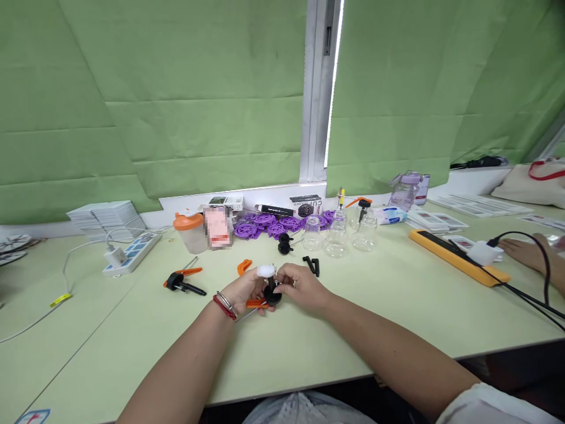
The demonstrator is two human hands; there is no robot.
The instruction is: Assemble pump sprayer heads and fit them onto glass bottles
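Head view: black pump head (272, 292) pinched between left hand (245, 292) and right hand (300, 287); likely light, rigid plastic, best gripped at collar.

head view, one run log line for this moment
left hand: holds black pump head | right hand: on it too | table: clear bottles

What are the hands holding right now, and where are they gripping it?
Both hands hold a small black pump head with an orange piece. The left hand grips its left side, at the orange part; the right hand pinches its right side. The exact finger contact is hidden.
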